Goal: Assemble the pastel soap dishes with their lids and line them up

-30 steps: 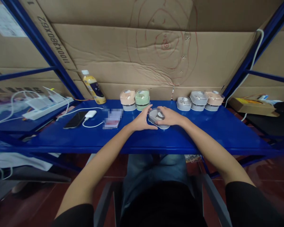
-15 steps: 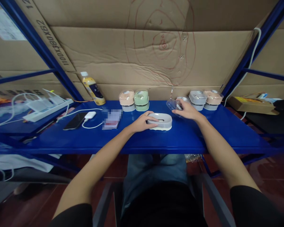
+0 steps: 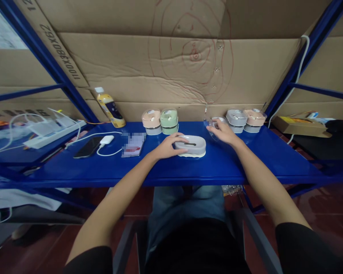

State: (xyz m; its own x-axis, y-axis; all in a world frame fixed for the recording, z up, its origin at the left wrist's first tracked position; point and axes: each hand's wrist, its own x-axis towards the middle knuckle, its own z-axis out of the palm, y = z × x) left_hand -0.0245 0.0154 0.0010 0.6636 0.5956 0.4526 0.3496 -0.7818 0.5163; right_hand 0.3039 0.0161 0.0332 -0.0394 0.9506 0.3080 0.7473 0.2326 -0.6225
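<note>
A grey oval container (image 3: 196, 146) with a dark slot in its top rests on the blue table. My left hand (image 3: 169, 147) grips its left end, thumb at the front side and fingers over the top. Farther back and to the right, my right hand (image 3: 223, 132) has its fingers on a clear plastic cover (image 3: 213, 134), which is partly hidden by the hand. Just right of that hand stand a grey lidded box (image 3: 236, 120) and a peach one (image 3: 254, 120).
Left of the container stand a green box (image 3: 169, 120) and a peach box (image 3: 151, 120). A phone (image 3: 135, 146), a dark phone (image 3: 88, 147), a white charger (image 3: 106, 140) with cable and a yellow bottle (image 3: 110, 108) occupy the left. Cardboard (image 3: 117, 64) backs the table.
The clear cover has tipped flatter and sits lower at the back of the table, with my right hand's fingers shifted slightly. My left hand keeps its grip on the grey container.
</note>
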